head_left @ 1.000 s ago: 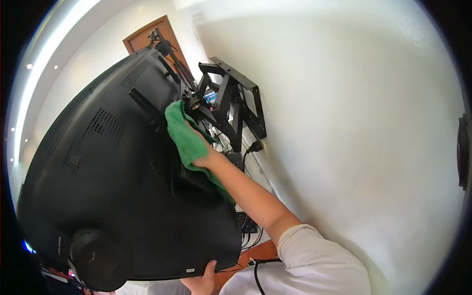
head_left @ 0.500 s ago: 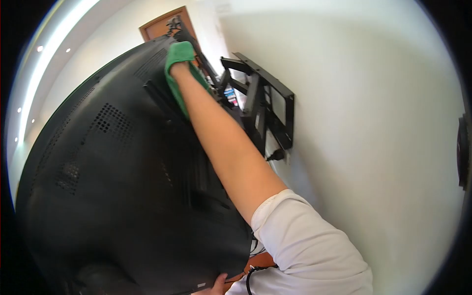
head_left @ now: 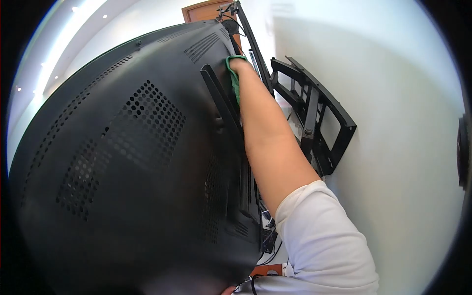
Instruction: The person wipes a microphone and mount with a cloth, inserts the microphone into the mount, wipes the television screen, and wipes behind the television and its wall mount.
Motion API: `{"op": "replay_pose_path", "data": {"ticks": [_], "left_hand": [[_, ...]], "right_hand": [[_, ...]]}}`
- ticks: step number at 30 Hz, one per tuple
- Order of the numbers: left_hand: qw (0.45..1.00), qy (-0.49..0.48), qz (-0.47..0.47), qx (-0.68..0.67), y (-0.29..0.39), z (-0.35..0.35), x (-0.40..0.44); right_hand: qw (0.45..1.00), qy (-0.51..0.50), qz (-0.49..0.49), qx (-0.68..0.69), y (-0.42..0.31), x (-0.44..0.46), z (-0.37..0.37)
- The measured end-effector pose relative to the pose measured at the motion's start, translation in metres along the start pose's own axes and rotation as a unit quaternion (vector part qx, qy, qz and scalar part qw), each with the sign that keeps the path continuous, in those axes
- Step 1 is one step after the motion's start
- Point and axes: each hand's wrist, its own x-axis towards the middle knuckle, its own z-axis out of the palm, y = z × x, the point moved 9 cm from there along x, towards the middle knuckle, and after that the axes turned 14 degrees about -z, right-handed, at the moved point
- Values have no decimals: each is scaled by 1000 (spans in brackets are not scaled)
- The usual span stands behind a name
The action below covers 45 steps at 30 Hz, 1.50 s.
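Observation:
My right hand (head_left: pixel 239 64) reaches far up behind a large black television (head_left: pixel 147 211), its bare forearm stretched along the back panel. A green cloth (head_left: pixel 235 88) is bunched around that hand, between the palm and the panel; the fingers are mostly hidden by it. The hand is just past the upper end of a black mounting rail (head_left: pixel 221 98) fixed to the panel. Vent holes cover much of the panel. At the bottom edge of the view, only a sliver of my left hand (head_left: pixel 228 291) shows beside the television's lower edge, its fingers out of sight.
A black folding wall bracket (head_left: pixel 314 113) juts from the white wall (head_left: pixel 393 147) on the right. Cables (head_left: pixel 270 250) hang below the forearm, near an orange-brown surface (head_left: pixel 268 270). Beyond the television's top stand a thin black frame (head_left: pixel 250 39) and a wooden door (head_left: pixel 201 12).
The view has shifted, so the television and bracket appear farther right. My right hand and the cloth have slid deeper behind the mounting rail, and less of the cloth and left hand shows.

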Motion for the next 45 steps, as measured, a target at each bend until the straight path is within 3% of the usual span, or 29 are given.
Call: {"op": "replay_pose_path", "data": {"ticks": [3, 5, 9, 11, 15, 21, 23, 24, 26, 27, 28, 31, 33, 34, 35, 36, 38, 40, 42, 43, 44, 45], "left_hand": [[998, -6, 64, 8, 31, -22, 4], [998, -66, -3, 24, 30, -21, 10], [997, -57, 1, 43, 20, -8, 8], [985, -97, -119, -80, 7, -3, 7], [986, -119, -110, -48, -9, 15, 7], [936, -251, -221, -112, -44, 57, 4], [965, -198, -116, -126, -16, 31, 8], [965, -192, -119, -133, -28, 42, 10], [948, -115, 116, -272, -22, 41, 12], [939, -34, 134, -315, -11, 25, 14], [938, -38, 140, -315, -6, 22, 15], [924, 95, 200, -313, 12, -13, 6], [933, 87, 215, -275, 23, -17, 6], [942, 86, 221, -236, 26, -17, 5], [943, 80, 223, -234, 27, -19, 6], [942, 52, 216, -251, 26, -17, 7], [940, 24, 206, -271, 25, -14, 9], [941, 20, 167, -295, 20, -10, 12], [940, 16, 158, -303, 16, -7, 13], [940, 15, 151, -307, 14, -6, 14], [939, 12, 154, -307, 14, -6, 14], [941, 31, 173, -289, 17, -10, 13]], "right_hand": [[999, 1, 26, -21, 10, -1, 1], [998, 3, 44, -34, 12, -2, 1], [996, 7, 72, -58, 12, -10, -1], [994, 9, 84, -68, 13, -14, -3], [992, 10, 99, -83, 11, -21, -5], [983, 98, 49, -146, 30, -25, 1], [963, -20, -47, -265, 4, -51, 15], [948, -83, -97, -290, -17, -86, 8], [948, -37, -144, -282, -39, -137, -5], [948, -28, -150, -278, -47, -157, -9], [949, -17, -155, -275, -56, -177, -14], [943, 79, -234, -225, -51, -201, -6], [935, 114, -270, -201, -51, -232, -7], [952, 159, -261, -20, -47, -255, -16], [935, 200, -245, 162, -39, -274, -22], [936, 201, -240, 161, -31, -285, -16], [868, 298, -328, 223, -32, -316, -24], [864, 321, -306, 238, -27, -341, -21], [836, 378, -393, 65, -49, -377, -33], [839, 336, -339, 261, -39, -385, -32], [840, 339, -337, 258, -38, -399, -36], [813, 347, -314, 347, -27, -407, -41]]}}
